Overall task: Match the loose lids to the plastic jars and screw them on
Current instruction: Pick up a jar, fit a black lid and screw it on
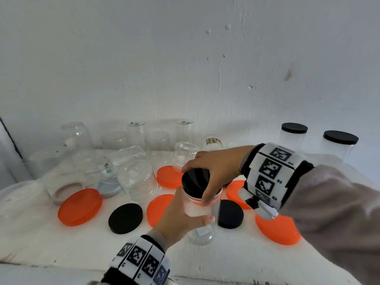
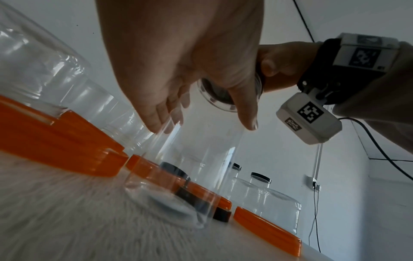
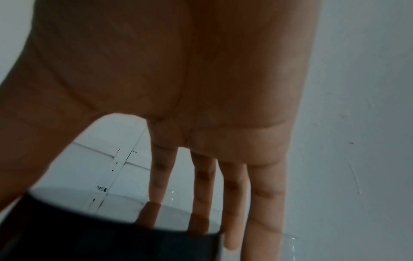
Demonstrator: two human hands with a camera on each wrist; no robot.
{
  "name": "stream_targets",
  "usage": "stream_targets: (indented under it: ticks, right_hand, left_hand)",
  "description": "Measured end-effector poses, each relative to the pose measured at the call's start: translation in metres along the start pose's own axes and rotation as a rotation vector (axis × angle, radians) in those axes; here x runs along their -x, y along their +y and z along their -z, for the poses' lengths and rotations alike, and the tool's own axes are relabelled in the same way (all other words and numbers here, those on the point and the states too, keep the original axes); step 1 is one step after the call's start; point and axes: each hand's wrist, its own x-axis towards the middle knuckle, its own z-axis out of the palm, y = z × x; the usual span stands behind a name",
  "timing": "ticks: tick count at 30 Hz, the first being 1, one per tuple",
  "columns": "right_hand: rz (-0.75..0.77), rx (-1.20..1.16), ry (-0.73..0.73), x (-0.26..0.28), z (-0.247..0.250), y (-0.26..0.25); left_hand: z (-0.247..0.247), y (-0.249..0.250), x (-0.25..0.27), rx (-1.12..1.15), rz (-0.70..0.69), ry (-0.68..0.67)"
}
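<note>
Black lid (image 1: 195, 183) sits on the mouth of a clear jar (image 1: 200, 210), tilted a bit, so probably not yet threaded square. Right hand (image 1: 216, 167) comes over from above, fingers (image 3: 232, 203) and thumb curled round the lid rim, the grip for twisting it down. Left hand (image 1: 181, 217) wraps the jar body below the lid, thumb across the front, holding it so it won't spin with the lid. The jar looks lifted or leaning off the white table (image 1: 61, 249); can't tell which. Left of the jar lie a loose black lid (image 1: 125, 218) and an orange lid (image 1: 80, 206); another black lid (image 1: 231, 213) just right of it, and more orange lids around. Behind the jar, a cluster of clear jars upside down, uncapped. Far right behind it, two jars with black lids on (image 1: 294, 127), apparently done. Most of the task is left.
</note>
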Motion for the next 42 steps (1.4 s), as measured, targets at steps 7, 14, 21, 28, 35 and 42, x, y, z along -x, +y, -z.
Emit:
stream_targets:
  ticks: [7, 14, 21, 28, 35, 42]
  right_hand:
    - [-0.034, 0.161, -0.063, -0.002, 0.012, -0.01]
    - [-0.033, 0.185, -0.062, -0.002, 0.017, -0.015]
    - [-0.02, 0.175, -0.045, 0.001, 0.017, -0.013]
    - [0.028, 0.171, -0.079, 0.002, 0.018, -0.014]
    - [-0.002, 0.14, -0.027, 0.002, 0.015, -0.011]
    - [-0.085, 0.156, 0.067, 0.0, 0.008, -0.012]
  left_hand:
    - [0.0, -0.008, 0.0, 0.072, 0.011, -0.012]
    - [0.0, -0.009, -0.001, 0.107, 0.012, -0.023]
    - [0.0, -0.009, -0.001, 0.12, 0.022, -0.031]
    - [-0.001, -0.008, -0.001, 0.106, 0.033, -0.03]
    - [-0.002, -0.008, 0.0, 0.109, 0.037, -0.024]
    - [-0.002, -0.011, 0.001, 0.072, 0.054, 0.0]
